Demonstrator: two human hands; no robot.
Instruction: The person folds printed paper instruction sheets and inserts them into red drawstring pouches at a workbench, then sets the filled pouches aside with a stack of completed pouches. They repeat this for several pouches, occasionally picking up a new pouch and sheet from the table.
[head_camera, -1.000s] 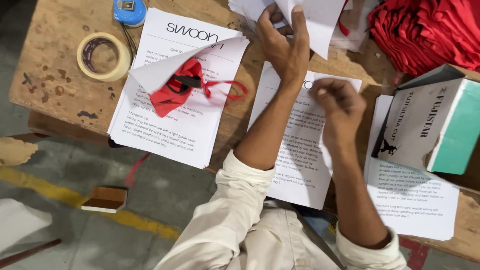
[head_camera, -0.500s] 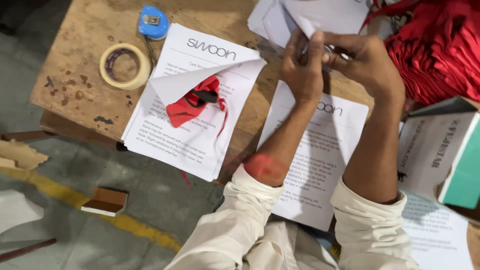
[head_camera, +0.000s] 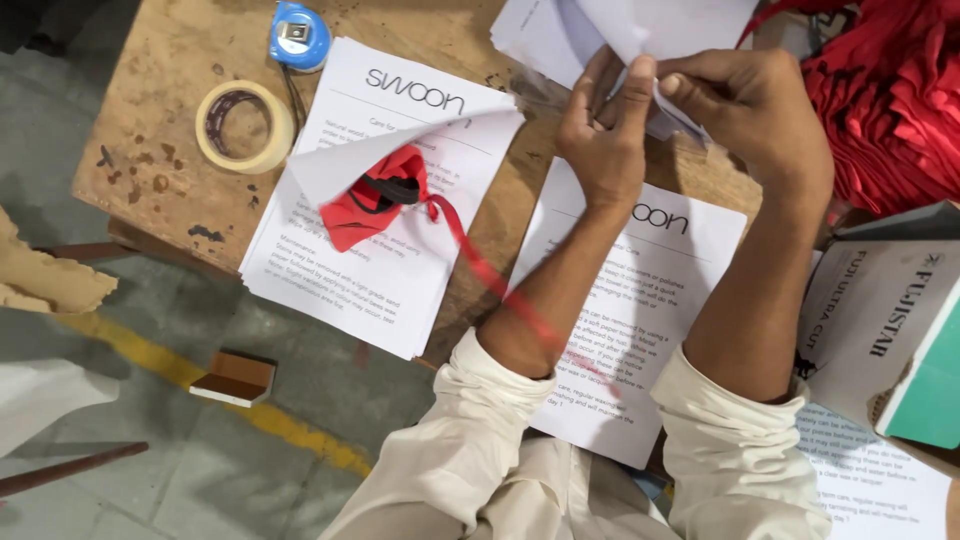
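Head camera, steeply downward, close

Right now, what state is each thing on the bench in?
left hand: grip pinching the white sheet
right hand: grip pinching the same sheet
white sheet: held up off the bench, partly folded
left paper stack: flat, top sheet's corner curled over
red cloth: bunched on that stack
tape roll: lying flat
grey box: lid open

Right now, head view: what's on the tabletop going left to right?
Roll of tape → blue tape measure → red cloth piece on a printed sheet stack → left hand → right hand → red fabric pile.
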